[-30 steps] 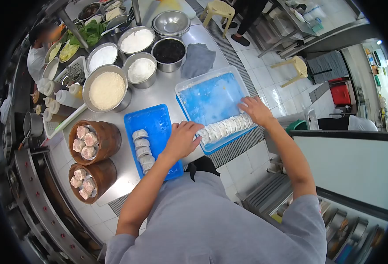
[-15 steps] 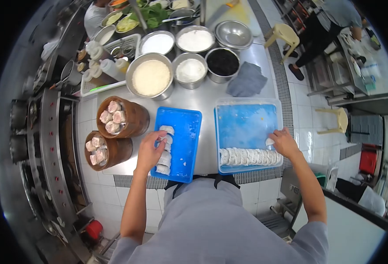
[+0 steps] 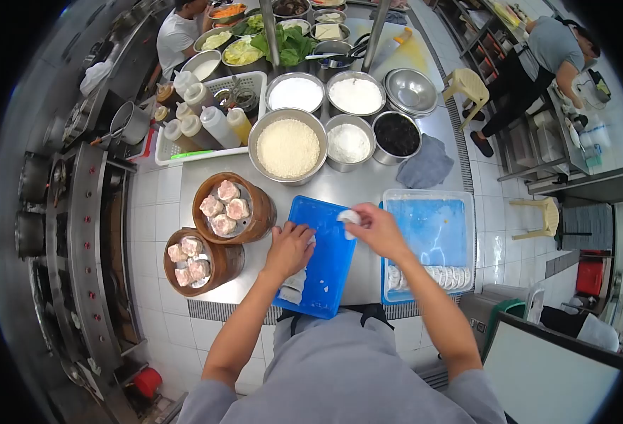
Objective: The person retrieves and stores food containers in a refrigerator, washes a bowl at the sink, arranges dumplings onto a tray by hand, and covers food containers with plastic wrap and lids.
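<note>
My right hand (image 3: 376, 232) is over the right edge of the blue tray (image 3: 323, 275), pinching a pale pleated dumpling (image 3: 348, 219) between thumb and fingers. My left hand (image 3: 290, 249) reaches over the tray's left side, its fingers bent round a white dumpling that shows only in part at the fingertips. Below that hand, more dumplings (image 3: 293, 287) lie along the tray's left side, partly covered by my wrist. To the right, a clear-rimmed tray (image 3: 428, 219) holds a neat row of dumplings (image 3: 438, 277) along its near side.
Two bamboo steamers (image 3: 265, 205) with open-topped meat dumplings stand left. Behind are bowls of pale crumbs (image 3: 288, 148), white powder (image 3: 350, 143) and a black food (image 3: 397, 134), a basket of squeeze bottles (image 3: 216, 127) and a grey cloth (image 3: 426, 162). Two other people work farther off.
My right hand has moved left from the clear-rimmed tray to the blue tray, with a dumpling in its fingers. My left hand stays at the blue tray. The view has shifted.
</note>
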The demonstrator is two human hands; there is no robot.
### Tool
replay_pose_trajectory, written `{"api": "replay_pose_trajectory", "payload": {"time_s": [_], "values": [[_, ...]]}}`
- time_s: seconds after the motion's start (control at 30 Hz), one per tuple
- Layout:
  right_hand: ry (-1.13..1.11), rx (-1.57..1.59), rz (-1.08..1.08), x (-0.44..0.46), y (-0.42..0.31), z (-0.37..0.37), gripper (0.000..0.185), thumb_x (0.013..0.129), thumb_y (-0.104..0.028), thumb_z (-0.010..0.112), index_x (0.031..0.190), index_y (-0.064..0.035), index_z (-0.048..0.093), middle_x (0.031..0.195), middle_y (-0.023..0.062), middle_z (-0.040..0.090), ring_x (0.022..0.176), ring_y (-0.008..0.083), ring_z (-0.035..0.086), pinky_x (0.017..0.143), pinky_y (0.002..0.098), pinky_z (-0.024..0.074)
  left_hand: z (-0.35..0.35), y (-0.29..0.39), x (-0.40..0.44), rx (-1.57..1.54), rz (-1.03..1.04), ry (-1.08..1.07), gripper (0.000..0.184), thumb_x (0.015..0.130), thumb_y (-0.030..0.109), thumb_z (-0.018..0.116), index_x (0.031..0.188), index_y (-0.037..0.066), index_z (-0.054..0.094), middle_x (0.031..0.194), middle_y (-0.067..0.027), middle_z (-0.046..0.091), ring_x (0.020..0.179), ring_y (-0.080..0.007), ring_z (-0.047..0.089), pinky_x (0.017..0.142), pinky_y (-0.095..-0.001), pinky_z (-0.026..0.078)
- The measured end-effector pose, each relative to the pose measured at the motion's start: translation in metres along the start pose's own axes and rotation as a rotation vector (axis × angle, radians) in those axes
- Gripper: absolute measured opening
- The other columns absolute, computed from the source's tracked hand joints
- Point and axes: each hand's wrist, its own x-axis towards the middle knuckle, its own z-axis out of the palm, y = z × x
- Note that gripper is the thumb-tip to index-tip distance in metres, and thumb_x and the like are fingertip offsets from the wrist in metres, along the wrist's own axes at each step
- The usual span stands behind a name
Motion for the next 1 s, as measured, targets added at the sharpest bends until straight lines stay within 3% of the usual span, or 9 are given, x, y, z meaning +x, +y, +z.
{"api": "replay_pose_trajectory", "payload": {"time_s": [0.1, 0.2, 0.4, 0.57, 0.63, 0.7, 0.8, 0.9, 1.0], "values": [[-0.042, -0.025, 0.050, 0.027, -0.007, 0.049, 0.034, 0.082, -0.014, 0.078, 0.110, 0.0007, 0.065, 0.100, 0.0148, 0.073, 0.087, 0.0205, 0.071, 0.077, 0.0338, 0.0565, 0.004, -0.003, -0.007, -0.007, -0.031, 0.065, 0.033, 0.086, 0.023, 0.070, 0.117, 0.011, 0.066, 0.123, -0.0070, 0.063, 0.112, -0.0263, 0.054, 0.092, -0.0490, 0.037], [0.096, -0.463, -0.141, 0.045, -0.001, 0.085, 0.030, 0.077, -0.011, 0.074, 0.104, -0.0013, 0.065, 0.102, 0.0201, 0.070, 0.094, 0.0372, 0.069, 0.083, 0.0470, 0.0546, 0.003, -0.001, -0.020, -0.018, -0.062, 0.100, 0.033, 0.085, 0.023, 0.071, 0.115, 0.010, 0.065, 0.131, -0.0070, 0.060, 0.114, -0.0266, 0.054, 0.092, -0.0495, 0.036], [0.028, -0.887, -0.161, 0.055, 0.006, 0.116, 0.034, 0.079, -0.010, 0.072, 0.112, -0.0021, 0.065, 0.107, 0.0210, 0.067, 0.096, 0.0406, 0.067, 0.085, 0.0466, 0.0540, 0.007, -0.005, -0.040, -0.098, -0.029, 0.148, 0.032, 0.084, 0.018, 0.072, 0.114, 0.011, 0.065, 0.135, -0.0077, 0.057, 0.117, -0.0269, 0.055, 0.093, -0.0506, 0.036], [-0.036, -0.755, -0.148, 0.052, 0.008, 0.112, 0.038, 0.081, -0.008, 0.068, 0.118, -0.0025, 0.064, 0.112, 0.0225, 0.065, 0.101, 0.0393, 0.066, 0.089, 0.0477, 0.0523, 0.008, -0.007, -0.041, -0.132, -0.030, 0.140, 0.033, 0.083, 0.018, 0.073, 0.114, 0.013, 0.065, 0.136, -0.0071, 0.057, 0.118, -0.0267, 0.055, 0.094, -0.0508, 0.036], [-0.042, -0.699, -0.089, 0.036, 0.011, 0.103, 0.045, 0.082, -0.011, 0.071, 0.125, -0.0025, 0.063, 0.116, 0.0215, 0.065, 0.106, 0.0394, 0.064, 0.090, 0.0464, 0.0524, 0.009, -0.008, -0.043, -0.053, -0.052, 0.131, 0.033, 0.083, 0.019, 0.073, 0.114, 0.015, 0.066, 0.136, -0.0064, 0.057, 0.118, -0.0266, 0.054, 0.094, -0.0513, 0.036], [0.010, -0.685, -0.202, 0.013, 0.002, 0.080, 0.046, 0.085, -0.015, 0.070, 0.128, -0.0026, 0.061, 0.120, 0.0202, 0.064, 0.110, 0.0387, 0.063, 0.092, 0.0463, 0.0520, 0.007, -0.005, -0.041, -0.082, -0.040, 0.162, 0.030, 0.084, 0.018, 0.072, 0.112, 0.013, 0.066, 0.133, -0.0061, 0.058, 0.116, -0.0280, 0.055, 0.096, -0.0534, 0.036], [0.158, -0.533, -0.237, -0.045, -0.017, 0.024, 0.038, 0.087, -0.015, 0.067, 0.123, -0.0040, 0.064, 0.117, 0.0199, 0.066, 0.105, 0.0394, 0.064, 0.094, 0.0477, 0.0507, -0.008, 0.021, -0.027, -0.103, -0.028, 0.187, 0.030, 0.085, 0.018, 0.071, 0.114, 0.013, 0.066, 0.128, -0.0064, 0.062, 0.116, -0.0275, 0.056, 0.096, -0.0513, 0.037], [0.334, -0.430, -0.087, -0.104, 0.006, -0.043, 0.042, 0.086, -0.017, 0.071, 0.125, -0.0040, 0.063, 0.119, 0.0196, 0.066, 0.106, 0.0384, 0.065, 0.095, 0.0455, 0.0506, -0.018, 0.052, -0.005, -0.283, 0.059, 0.162, 0.030, 0.085, 0.019, 0.072, 0.114, 0.013, 0.068, 0.121, -0.0069, 0.066, 0.114, -0.0258, 0.057, 0.094, -0.0445, 0.038], [0.464, -0.462, 0.179, -0.156, 0.026, -0.096, 0.044, 0.083, -0.015, 0.074, 0.124, -0.0044, 0.064, 0.117, 0.0183, 0.067, 0.106, 0.0376, 0.064, 0.094, 0.0448, 0.0502, -0.005, 0.105, 0.029, -0.421, 0.353, 0.012, 0.036, 0.085, 0.020, 0.073, 0.119, 0.011, 0.065, 0.117, -0.0067, 0.067, 0.112, -0.0258, 0.057, 0.094, -0.0423, 0.039]]}}
